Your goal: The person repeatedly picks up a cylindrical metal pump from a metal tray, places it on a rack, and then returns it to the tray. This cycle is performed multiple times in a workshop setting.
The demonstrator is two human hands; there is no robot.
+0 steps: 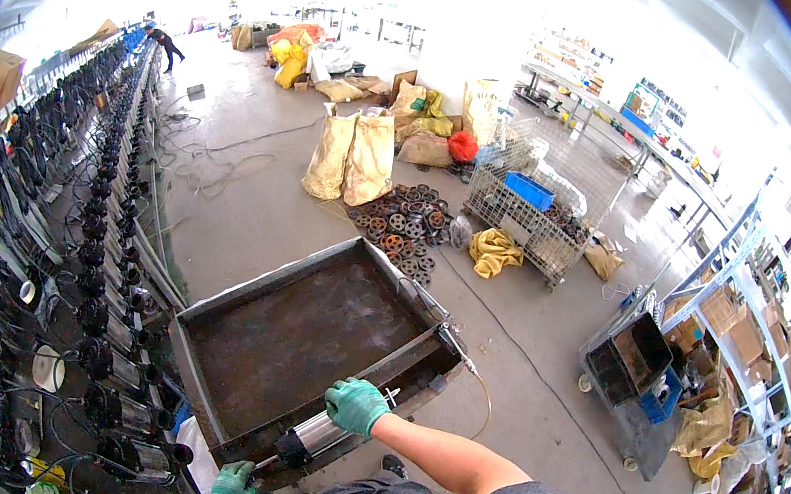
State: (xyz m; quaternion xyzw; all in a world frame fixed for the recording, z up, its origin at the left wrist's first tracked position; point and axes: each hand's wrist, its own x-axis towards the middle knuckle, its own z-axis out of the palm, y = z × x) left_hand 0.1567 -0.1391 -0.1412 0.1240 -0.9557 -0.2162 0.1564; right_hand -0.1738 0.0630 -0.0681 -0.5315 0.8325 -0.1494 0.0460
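A silver metal cylinder with a black end [318,434] lies slantwise along the near edge of a dark, shallow metal tank [295,324]. My right hand [357,406], in a green glove, has its fingers curled over the cylinder's upper right end, where a small pale fitting sticks out. Lower and to the left, below the black end, is my left hand [233,492] in a matching glove. Its fingers are closed, and a thin dark line, perhaps a cable or rod, runs from it toward the cylinder. What exactly it grips is hidden.
Long rows of similar cylinders with black cables [97,238] line the left side. Beyond the tank lie a heap of black wheel-like parts [404,220], two upright sacks [369,159] and a wire cage [531,205]. A trolley with black crates [636,354] stands right. A hose [488,399] curves beside the tank.
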